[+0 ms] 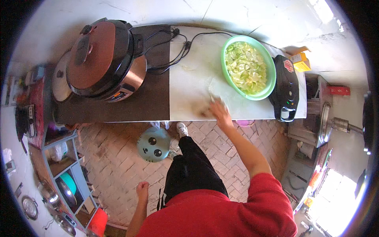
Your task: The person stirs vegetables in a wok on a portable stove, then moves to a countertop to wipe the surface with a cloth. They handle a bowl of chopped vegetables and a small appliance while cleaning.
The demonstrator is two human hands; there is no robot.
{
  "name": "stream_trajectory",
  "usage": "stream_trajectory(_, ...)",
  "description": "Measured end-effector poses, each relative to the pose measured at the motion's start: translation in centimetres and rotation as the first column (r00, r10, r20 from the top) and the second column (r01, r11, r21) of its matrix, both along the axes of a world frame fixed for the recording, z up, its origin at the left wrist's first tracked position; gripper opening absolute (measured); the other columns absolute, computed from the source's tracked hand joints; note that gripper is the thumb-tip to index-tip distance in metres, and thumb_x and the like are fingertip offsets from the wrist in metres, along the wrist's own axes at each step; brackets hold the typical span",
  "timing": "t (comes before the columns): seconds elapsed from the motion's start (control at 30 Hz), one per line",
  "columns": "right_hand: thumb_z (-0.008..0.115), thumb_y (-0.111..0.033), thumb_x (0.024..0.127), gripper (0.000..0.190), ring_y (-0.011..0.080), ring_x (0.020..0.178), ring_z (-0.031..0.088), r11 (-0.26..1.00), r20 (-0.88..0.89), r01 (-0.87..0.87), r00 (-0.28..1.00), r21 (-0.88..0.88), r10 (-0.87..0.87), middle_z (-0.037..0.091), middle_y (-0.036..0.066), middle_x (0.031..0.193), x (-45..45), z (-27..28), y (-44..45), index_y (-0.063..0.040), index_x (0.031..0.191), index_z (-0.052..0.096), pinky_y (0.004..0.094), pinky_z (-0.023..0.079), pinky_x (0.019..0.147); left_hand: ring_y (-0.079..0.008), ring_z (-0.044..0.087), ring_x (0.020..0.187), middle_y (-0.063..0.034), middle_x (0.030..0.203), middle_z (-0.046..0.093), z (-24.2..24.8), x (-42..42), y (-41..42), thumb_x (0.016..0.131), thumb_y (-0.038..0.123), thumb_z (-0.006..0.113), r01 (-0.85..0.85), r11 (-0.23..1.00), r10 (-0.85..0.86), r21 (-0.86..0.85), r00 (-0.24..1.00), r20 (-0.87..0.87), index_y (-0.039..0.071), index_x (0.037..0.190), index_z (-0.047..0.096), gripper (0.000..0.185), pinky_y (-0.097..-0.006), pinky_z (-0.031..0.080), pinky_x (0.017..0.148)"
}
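Note:
My right hand (219, 112) reaches over the front part of the white tabletop (192, 83), blurred, pressed on something pale that looks like a thin cloth or film; I cannot tell exactly what. Up and to its right stands a light green basin (274, 86) full of chopped cabbage leaves (245, 68). My left hand (142, 188) hangs low over the brick floor, its fingers curled, with nothing visible in it. An electric pressure cooker (103, 59) with a copper-coloured lid stands on the dark left part of the table.
A black electric appliance (287, 89) stands right of the basin, near a yellow box (300, 62). Black power cables (182, 54) run behind along the tabletop. A round blue stool (154, 144) with a cartoon face is below the table's front edge. Shelves (60, 170) stand at the left.

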State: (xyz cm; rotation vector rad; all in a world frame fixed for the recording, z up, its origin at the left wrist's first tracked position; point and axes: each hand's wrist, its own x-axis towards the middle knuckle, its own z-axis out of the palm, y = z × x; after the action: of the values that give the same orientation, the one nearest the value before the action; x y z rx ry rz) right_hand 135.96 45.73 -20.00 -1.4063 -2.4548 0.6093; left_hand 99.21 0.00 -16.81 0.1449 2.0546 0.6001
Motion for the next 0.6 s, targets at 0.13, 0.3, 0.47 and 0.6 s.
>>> stream_trajectory(0.13, 0.054, -0.004, 0.084, 0.024, 0.0311, 0.117, 0.054, 0.954, 0.192, 0.137, 0.978, -0.267, -0.087, 0.061, 0.01, 0.121, 12.6, 5.0, -9.4, -0.009, 0.103, 0.066, 0.0422, 0.043, 0.098, -0.0089, 0.055, 0.073, -0.0015, 0.081, 0.063, -0.3, 0.1, 3.5, 0.084, 0.014, 0.063, 0.003, 0.997, -0.011, 0.073, 0.995, 0.101, 0.004, 0.091, 0.066, 0.013, -0.0235, 0.043, 0.065)
stream_trajectory(0.3, 0.055, -0.002, 0.076, 0.04, 0.0316, 0.114, 0.056, 0.998, -0.169, 0.056, 0.984, -0.005, -0.056, 0.062, 0.012, 0.118, 2.1, 9.8, -7.4, -0.013, 0.113, 0.067, 0.0419, 0.044, 0.098, -0.0115, 0.057, 0.075, -0.0022, 0.083, 0.064, 0.2, 0.1, 6.3, 0.084, 0.013, 0.062, -0.017, 0.997, 0.002, 0.078, 0.981, 0.192, 0.004, 0.093, 0.065, 0.013, -0.0248, 0.046, 0.068)
stream_trajectory(0.47, 0.058, -0.003, 0.076, 0.044, 0.0268, 0.131, 0.039, 0.996, -0.188, -0.044, 0.98, 0.075, 0.058, 0.052, 0.006, 0.132, -18.3, 3.6, -3.0, -0.014, 0.118, 0.062, 0.0504, 0.029, 0.108, -0.012, 0.059, 0.077, -0.0034, 0.087, 0.065, 2.9, -0.5, 9.6, 0.086, 0.013, 0.06, 0.088, 0.988, -0.111, 0.127, 0.976, 0.188, 0.005, 0.097, 0.064, 0.014, -0.0255, 0.048, 0.071)
stream_trajectory(0.6, 0.058, -0.036, 0.084, 0.047, 0.0345, 0.142, 0.018, 0.999, -0.064, 0.045, 0.997, 0.009, -0.044, 0.041, 0.004, 0.144, -24.5, 2.5, -3.9, -0.016, 0.126, 0.056, 0.0642, 0.008, 0.112, -0.0122, 0.06, 0.077, -0.0039, 0.086, 0.065, 2.8, -1.5, 7.9, 0.086, 0.016, 0.061, 0.073, 0.991, -0.092, 0.114, 0.98, 0.174, 0.006, 0.096, 0.064, 0.014, -0.0258, 0.048, 0.07)
